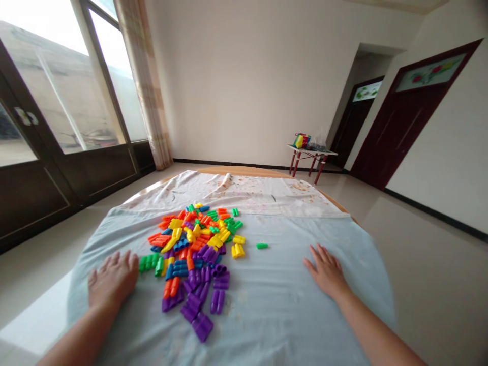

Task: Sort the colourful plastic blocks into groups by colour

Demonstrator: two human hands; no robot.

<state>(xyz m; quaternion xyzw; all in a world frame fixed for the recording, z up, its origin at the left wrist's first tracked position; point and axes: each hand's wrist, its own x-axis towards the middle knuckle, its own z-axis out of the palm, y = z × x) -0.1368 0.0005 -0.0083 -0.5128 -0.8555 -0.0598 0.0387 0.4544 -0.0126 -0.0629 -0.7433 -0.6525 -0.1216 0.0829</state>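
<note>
My left hand [113, 278] lies palm down on the blue cloth, fingers stretched out, holding nothing. Just right of its fingers are green plastic toy pieces [148, 262], at the edge of a heap of bullet-shaped pieces [196, 234] in orange, yellow, blue, green and purple. Purple pieces [202, 326] spread from the heap toward me. My right hand [325, 268] rests flat with fingers spread, well to the right of the heap, and nothing is in it. Between the heap and that hand lies a single green piece [262, 246], close to two yellow pieces [238, 251].
A light blue cloth [274, 315] and a patterned white cloth [263, 195] cover the round wooden table [244, 171]. Farther back, a small table [310, 151] bears a colourful bag [301, 141] and a clear plastic bag. Glass doors stand left, dark red doors [404, 122] right.
</note>
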